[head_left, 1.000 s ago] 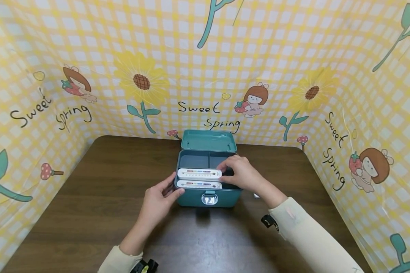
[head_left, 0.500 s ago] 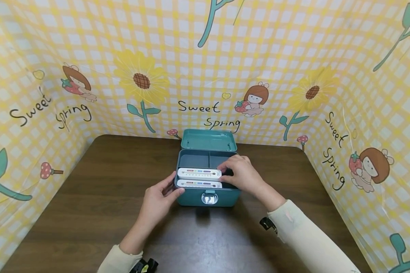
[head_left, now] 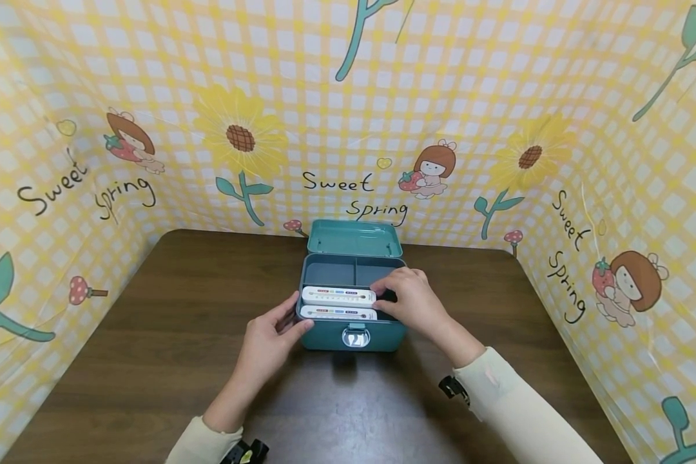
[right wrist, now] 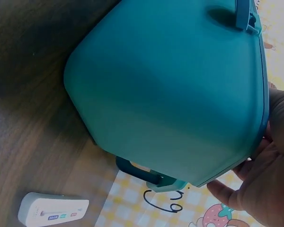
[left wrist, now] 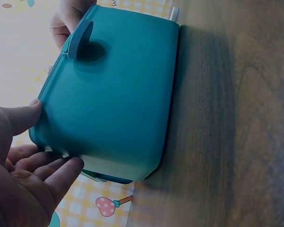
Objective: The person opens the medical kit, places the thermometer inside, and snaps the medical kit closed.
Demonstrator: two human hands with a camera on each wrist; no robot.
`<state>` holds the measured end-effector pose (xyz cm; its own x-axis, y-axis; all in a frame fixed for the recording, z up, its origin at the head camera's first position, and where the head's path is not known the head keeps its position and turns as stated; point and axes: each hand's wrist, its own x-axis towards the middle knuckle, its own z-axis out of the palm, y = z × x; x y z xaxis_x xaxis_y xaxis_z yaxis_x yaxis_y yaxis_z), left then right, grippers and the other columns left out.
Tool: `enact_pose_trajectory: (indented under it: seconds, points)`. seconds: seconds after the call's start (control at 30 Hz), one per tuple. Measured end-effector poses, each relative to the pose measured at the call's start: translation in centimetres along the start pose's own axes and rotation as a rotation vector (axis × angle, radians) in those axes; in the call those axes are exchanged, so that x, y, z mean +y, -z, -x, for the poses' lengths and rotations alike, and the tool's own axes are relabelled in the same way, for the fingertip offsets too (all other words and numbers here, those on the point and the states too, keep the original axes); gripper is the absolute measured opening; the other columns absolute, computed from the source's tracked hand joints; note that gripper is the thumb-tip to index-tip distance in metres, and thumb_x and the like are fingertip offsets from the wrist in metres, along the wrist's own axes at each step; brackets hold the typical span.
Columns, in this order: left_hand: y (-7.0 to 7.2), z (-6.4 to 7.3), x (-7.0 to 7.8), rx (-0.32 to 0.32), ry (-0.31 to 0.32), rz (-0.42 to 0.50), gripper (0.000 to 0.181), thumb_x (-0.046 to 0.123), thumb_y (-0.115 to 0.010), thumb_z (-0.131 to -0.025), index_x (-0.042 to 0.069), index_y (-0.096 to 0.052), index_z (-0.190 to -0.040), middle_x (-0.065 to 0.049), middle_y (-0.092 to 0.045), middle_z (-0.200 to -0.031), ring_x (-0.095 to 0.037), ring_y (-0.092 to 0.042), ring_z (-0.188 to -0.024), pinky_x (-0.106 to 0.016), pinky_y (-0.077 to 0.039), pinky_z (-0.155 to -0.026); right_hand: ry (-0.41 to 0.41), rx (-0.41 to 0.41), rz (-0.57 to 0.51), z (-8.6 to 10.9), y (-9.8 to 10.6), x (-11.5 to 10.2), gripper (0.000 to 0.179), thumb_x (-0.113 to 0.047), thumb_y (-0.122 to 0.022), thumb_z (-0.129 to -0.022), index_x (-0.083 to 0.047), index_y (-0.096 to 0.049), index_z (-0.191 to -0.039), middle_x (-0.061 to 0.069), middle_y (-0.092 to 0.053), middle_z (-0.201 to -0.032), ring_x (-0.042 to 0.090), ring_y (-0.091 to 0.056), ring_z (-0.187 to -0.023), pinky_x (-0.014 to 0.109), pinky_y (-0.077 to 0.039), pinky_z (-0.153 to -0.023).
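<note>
A teal storage box (head_left: 325, 338) stands with its lid (head_left: 355, 238) raised at the back and a clear clasp on the front. Two white thermometers with coloured marks lie across its front compartment, the rear thermometer (head_left: 336, 298) behind the front thermometer (head_left: 332, 314). My left hand (head_left: 267, 341) holds the box's front left corner, thumb at the front rim and fingers along the side. With thumb and index finger my right hand (head_left: 414, 299) pinches the right end of the rear thermometer. The other right fingers reach over the box's right rim.
Another white thermometer (right wrist: 54, 209) lies on the brown wooden table (head_left: 168, 328), right of the box. Behind the box's front compartment are two divided sections (head_left: 327, 273). A yellow checked cloth (head_left: 301, 77) hangs around the back and sides of the table.
My right hand and forearm have shifted slightly toward me, fingertips still at the rear thermometer's end. My left hand, the box and the thermometers look almost unmoved.
</note>
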<state>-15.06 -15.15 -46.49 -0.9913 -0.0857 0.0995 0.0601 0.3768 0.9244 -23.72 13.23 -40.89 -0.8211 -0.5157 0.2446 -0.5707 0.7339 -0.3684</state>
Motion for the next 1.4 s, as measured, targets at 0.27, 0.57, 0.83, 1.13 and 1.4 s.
enact_pose_trajectory:
  seconds: [0.27,0.57,0.83,1.13,1.4]
  points:
    - [-0.1,0.0,0.0,-0.001,0.001,0.0,0.069,0.038,-0.081,-0.088,0.019,-0.055,-0.149,-0.008,-0.059,-0.146,-0.02,-0.063,-0.126,-0.032,-0.056,-0.094,0.021,-0.002,-0.062,0.5,0.0,0.5,0.024,-0.024,-0.082,-0.09,-0.017,-0.079,-0.112,-0.007,-0.076,-0.106,0.015,-0.06,-0.112,0.048,-0.033,-0.113]
    - [0.0,0.0,0.0,-0.002,0.001,0.006,0.068,0.037,-0.081,-0.089,0.019,-0.055,-0.15,-0.008,-0.058,-0.147,-0.02,-0.063,-0.127,-0.033,-0.056,-0.094,0.048,-0.011,-0.102,1.1,0.1,1.1,0.027,-0.021,-0.08,-0.091,-0.016,-0.076,-0.118,-0.005,-0.074,-0.115,0.017,-0.059,-0.118,0.051,-0.033,-0.115]
    - [-0.1,-0.1,-0.3,-0.003,0.002,-0.005,0.07,0.04,-0.08,-0.089,0.02,-0.054,-0.15,-0.008,-0.058,-0.147,-0.021,-0.063,-0.127,-0.033,-0.056,-0.094,0.03,0.057,-0.188,2.0,0.1,2.2,0.03,-0.024,-0.08,-0.091,-0.016,-0.075,-0.12,-0.005,-0.072,-0.118,0.018,-0.058,-0.122,0.051,-0.038,-0.115]
    - [-0.1,0.0,-0.2,-0.002,0.002,-0.002,0.069,0.04,-0.08,-0.089,0.02,-0.054,-0.15,-0.007,-0.059,-0.146,-0.019,-0.063,-0.126,-0.032,-0.056,-0.095,-0.029,0.216,-0.271,3.9,0.9,2.7,0.029,-0.02,-0.081,-0.09,-0.012,-0.076,-0.118,-0.001,-0.071,-0.12,0.021,-0.058,-0.119,0.051,-0.048,-0.104]
    - [-0.1,0.0,-0.1,0.002,-0.006,-0.01,0.069,0.04,-0.08,-0.089,0.02,-0.054,-0.15,-0.008,-0.059,-0.147,-0.019,-0.064,-0.126,-0.032,-0.057,-0.094,-0.13,0.302,-0.293,5.3,1.8,2.8,0.032,-0.019,-0.081,-0.091,-0.013,-0.074,-0.121,0.002,-0.07,-0.122,0.022,-0.058,-0.12,0.052,-0.051,-0.103]
